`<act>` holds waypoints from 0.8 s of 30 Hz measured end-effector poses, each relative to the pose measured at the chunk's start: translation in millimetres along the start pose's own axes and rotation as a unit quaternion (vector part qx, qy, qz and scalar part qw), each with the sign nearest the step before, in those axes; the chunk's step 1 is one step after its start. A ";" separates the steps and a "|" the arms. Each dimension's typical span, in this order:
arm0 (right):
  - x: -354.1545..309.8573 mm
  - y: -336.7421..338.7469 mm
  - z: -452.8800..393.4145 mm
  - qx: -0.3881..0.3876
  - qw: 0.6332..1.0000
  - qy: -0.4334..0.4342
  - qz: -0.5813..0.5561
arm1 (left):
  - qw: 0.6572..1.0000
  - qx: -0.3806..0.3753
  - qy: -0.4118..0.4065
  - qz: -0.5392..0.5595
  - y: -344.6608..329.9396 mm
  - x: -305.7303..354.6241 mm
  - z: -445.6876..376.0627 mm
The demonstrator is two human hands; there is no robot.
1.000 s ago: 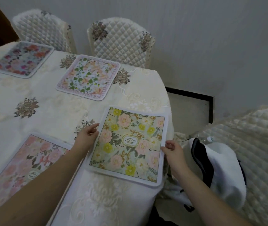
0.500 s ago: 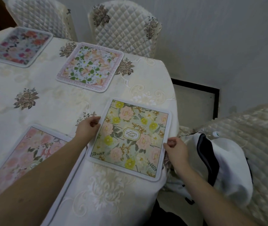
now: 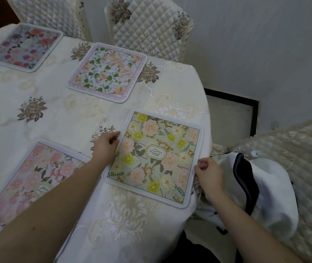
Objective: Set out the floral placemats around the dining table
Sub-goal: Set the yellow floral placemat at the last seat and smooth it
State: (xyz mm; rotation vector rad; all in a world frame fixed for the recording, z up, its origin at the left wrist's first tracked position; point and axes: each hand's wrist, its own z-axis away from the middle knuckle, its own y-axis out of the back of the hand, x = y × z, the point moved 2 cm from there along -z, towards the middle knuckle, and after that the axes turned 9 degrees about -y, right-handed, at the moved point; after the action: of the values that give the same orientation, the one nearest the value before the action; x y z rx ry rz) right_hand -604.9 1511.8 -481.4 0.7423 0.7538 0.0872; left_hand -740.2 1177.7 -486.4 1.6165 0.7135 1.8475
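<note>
Green-yellow "GARDEN" placemat [image 3: 156, 158] lies flat at the near right corner of the table [image 3: 60, 118]; everything below is placed relative to it. Left hand [image 3: 104, 148] pinches its left edge, fingers curled over the border. Right hand [image 3: 208, 172] pinches its right edge, which reaches the table's rim. Pink floral placemat [image 3: 30, 179] sits just left of it, partly covered by the left forearm, lower corner hard to make out. White bag with dark trim [image 3: 261, 188] sits right of it on a quilted chair [image 3: 306, 160]; contents not visible. Farther back: leaf-pattern placemat with text border [image 3: 107, 72], then a red-purple floral placemat [image 3: 25, 47] at far left. Cream embroidered tablecloth [image 3: 128, 221] covers the table. Two quilted chair backs [image 3: 149, 29] stand behind the table, cut off at the top, against a pale wall [image 3: 265, 44].
</note>
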 end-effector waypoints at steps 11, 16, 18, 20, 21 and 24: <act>-22.4 -18.1 13.8 0.075 0.955 0.248 0.147 | 0.976 0.040 -0.167 -0.137 -24.7 30.2 29.2; -49.5 -76.5 11.1 0.013 0.922 0.332 0.198 | 0.934 -0.077 -0.269 -0.221 -74.0 35.4 59.2; -55.3 -96.5 8.7 -0.007 0.903 0.344 0.257 | 0.926 -0.098 -0.263 -0.254 -86.9 31.0 68.5; -52.3 -110.4 8.8 -0.013 0.874 0.364 0.322 | 0.924 -0.108 -0.247 -0.271 -90.0 27.4 69.8; -50.0 -112.4 8.4 -0.013 0.865 0.368 0.340 | 0.924 -0.113 -0.242 -0.275 -89.8 27.3 68.7; -47.5 -109.5 1.7 -0.021 0.860 0.368 0.353 | 0.921 -0.126 -0.239 -0.282 -87.8 28.4 67.0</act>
State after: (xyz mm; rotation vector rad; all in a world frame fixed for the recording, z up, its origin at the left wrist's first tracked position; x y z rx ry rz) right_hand -658.9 1413.6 -522.6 0.9225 1.1590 1.1060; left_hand -670.0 1260.2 -521.8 1.4162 0.6049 1.0302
